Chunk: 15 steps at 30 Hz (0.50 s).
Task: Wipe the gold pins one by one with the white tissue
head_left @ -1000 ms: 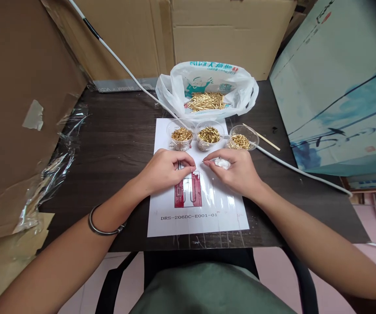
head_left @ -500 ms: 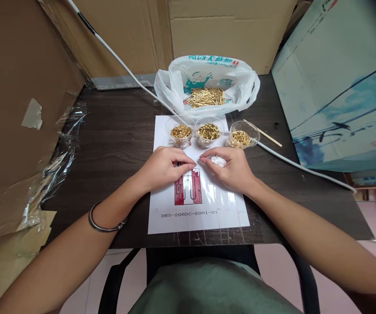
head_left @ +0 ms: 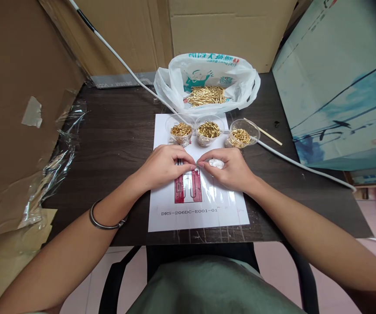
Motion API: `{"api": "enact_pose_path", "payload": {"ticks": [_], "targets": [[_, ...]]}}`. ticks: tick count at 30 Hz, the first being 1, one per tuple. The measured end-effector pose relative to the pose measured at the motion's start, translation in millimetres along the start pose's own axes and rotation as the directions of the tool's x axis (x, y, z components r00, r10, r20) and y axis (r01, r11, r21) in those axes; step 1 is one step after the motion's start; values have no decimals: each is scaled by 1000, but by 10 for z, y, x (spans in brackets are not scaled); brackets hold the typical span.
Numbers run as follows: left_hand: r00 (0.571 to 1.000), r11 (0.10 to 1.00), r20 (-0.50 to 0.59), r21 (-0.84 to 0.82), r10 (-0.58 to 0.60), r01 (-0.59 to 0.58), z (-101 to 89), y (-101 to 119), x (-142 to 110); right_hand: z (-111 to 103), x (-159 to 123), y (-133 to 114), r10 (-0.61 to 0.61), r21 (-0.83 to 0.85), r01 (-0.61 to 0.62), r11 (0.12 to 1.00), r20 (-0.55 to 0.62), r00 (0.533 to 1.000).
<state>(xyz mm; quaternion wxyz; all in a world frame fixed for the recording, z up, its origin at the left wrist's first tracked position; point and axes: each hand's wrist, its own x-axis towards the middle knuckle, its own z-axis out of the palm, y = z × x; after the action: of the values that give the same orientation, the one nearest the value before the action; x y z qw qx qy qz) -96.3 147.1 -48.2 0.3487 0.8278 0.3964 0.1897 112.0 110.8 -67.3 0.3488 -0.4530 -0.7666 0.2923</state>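
Over a printed sheet, my left hand and my right hand meet fingertip to fingertip. Both are closed in a pinch of thumb and forefinger; whatever they pinch is too small and covered to name. A crumpled white wad shows under my right hand's curled fingers. Just beyond the hands stand three clear plastic cups of small brass-coloured pieces: a left cup, a middle cup and a right cup. The sheet carries a red and white diagram, partly covered by my left hand.
A white plastic bag behind the cups holds many longer brass-coloured pins. A white cable crosses the table behind and under the cups. One thin wooden stick lies at the right. Cardboard walls the back and left.
My right hand has moved left until its fingertips touch those of my left hand. My left hand has barely moved. The view has shifted slightly.
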Motion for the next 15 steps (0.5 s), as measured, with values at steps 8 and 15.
{"api": "enact_pose_path", "payload": {"ticks": [8,15], "targets": [[999,1000,29,-1,23,-23,10,1,-2,6,4,-17,7,-19,-7,1000,37,999],[1000,1000,20,-3,21,-21,23,-22,-2,-4,5,-13,19,-20,-18,1000,47,999]]}}
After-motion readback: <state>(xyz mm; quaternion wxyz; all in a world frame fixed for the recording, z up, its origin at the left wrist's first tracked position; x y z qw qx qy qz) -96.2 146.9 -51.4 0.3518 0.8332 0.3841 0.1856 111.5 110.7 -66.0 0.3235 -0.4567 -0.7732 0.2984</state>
